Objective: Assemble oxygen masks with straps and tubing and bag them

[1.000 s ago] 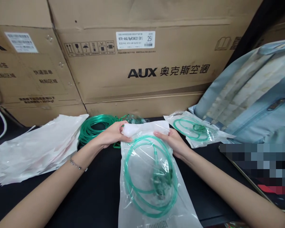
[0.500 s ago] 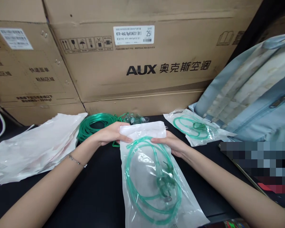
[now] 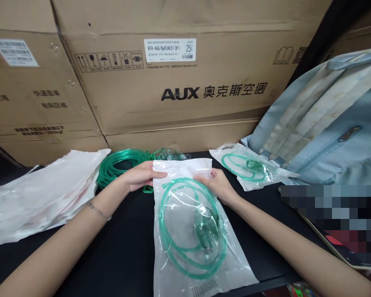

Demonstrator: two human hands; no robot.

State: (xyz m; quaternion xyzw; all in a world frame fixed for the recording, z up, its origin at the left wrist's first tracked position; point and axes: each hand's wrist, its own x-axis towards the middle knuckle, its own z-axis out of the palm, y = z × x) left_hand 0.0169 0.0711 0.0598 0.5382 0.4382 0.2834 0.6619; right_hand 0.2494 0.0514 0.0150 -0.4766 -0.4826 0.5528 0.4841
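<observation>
Both my hands grip the top end of a clear-fronted white pouch (image 3: 179,231). Inside it lies green tubing (image 3: 170,251) coiled in a loop, with a green-tinted mask (image 3: 205,227) near the pouch's right side. My left hand (image 3: 142,175) pinches the upper left edge, thumb on the front and fingers behind. On the upper right edge, my right hand (image 3: 218,183) has its thumb across the clear front. Behind my left hand rests a coil of green tubing (image 3: 120,159), with clear masks (image 3: 171,154) beside it. The fingers behind the pouch are partly hidden.
A stack of flat white pouches (image 3: 46,189) lies at the left. Another filled pouch (image 3: 250,167) is on the black table (image 3: 120,251) at the back right, before a light blue backpack (image 3: 336,123). A large cardboard box (image 3: 179,111) walls off the back.
The pouch has shifted slightly left and up in view, its printed barcode now showing near the bottom. My right thumb has slid a little toward the edge. The whole view has shifted slightly.
</observation>
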